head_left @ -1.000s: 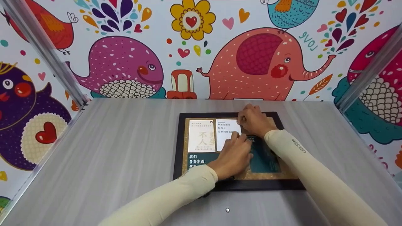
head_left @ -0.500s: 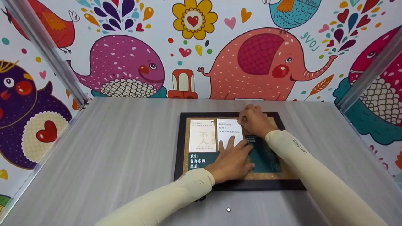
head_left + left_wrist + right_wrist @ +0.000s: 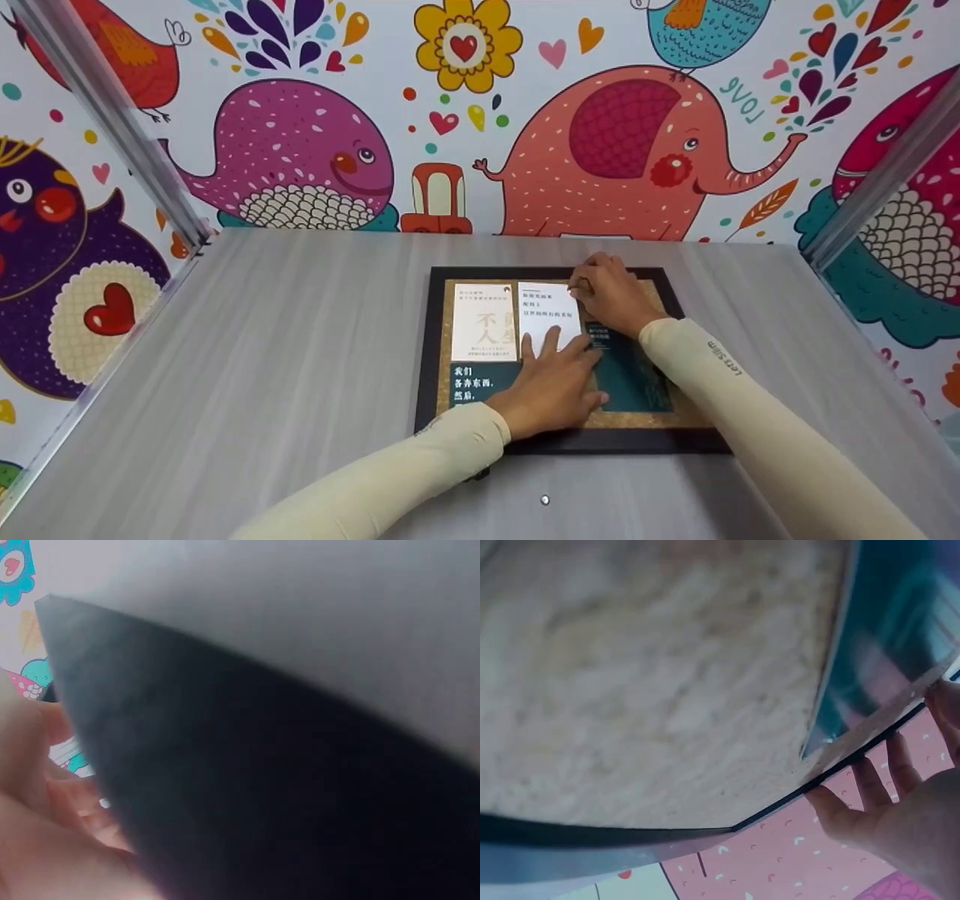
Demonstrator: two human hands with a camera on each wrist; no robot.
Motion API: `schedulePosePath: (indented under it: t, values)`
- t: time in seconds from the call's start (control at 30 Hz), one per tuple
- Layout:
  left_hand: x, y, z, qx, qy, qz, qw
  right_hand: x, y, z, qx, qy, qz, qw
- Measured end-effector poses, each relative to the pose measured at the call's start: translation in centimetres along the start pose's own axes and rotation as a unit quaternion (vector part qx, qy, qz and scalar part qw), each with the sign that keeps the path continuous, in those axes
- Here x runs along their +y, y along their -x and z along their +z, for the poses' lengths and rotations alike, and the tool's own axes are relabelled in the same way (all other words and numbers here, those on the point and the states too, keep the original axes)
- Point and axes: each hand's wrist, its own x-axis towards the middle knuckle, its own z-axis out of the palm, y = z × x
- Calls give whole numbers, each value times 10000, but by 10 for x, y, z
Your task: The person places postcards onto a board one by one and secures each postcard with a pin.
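Note:
A black-framed cork board (image 3: pixel 425 360) lies on the table with printed cards on it. My left hand (image 3: pixel 551 386) is spread over the lower part of a white card (image 3: pixel 546 304), fingertips on its surface. At that card's upper right corner is my right hand (image 3: pixel 609 291), its fingers bent and the fingertips close together; I cannot tell what is between them. In the right wrist view, the fingers (image 3: pixel 870 784) overlap the board's dark edge beside a teal card (image 3: pixel 877 652). A dark, blurred surface (image 3: pixel 225 757) fills much of the left wrist view, next to the hand.
Another white card (image 3: pixel 484 319) is on the board's upper left, above a dark green card (image 3: pixel 472 379). A second dark green card (image 3: pixel 637 375) covers the lower right. One small shiny round piece (image 3: pixel 545 500) lies on the table near me. Behind stands a cartoon-printed wall (image 3: pixel 450 135).
My left hand's fingers, bunched over the white card a second ago, have spread and lowered onto its bottom part, uncovering more printed text. The right hand stays at the card's corner.

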Motion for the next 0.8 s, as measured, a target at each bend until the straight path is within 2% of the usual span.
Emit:
schedulePosePath:
  t: [0.2, 0.37, 0.6, 0.8]
  values:
    - [0, 0, 0, -16, 52, 25, 10000, -6, 9, -11, -53, -404, 57, 9992]
    - [0, 0, 1, 5, 16, 42, 10000, -16, 21, -16, -103, -473, -6, 9988]
    - [0, -1, 3, 10, -106, 12, 9999, -27, 41, -23, -13, -406, -522, 9978]
    - [-1, 0, 5, 97, -155, -51, 9998, -38, 59, -30, 307, -342, -942, 9945]
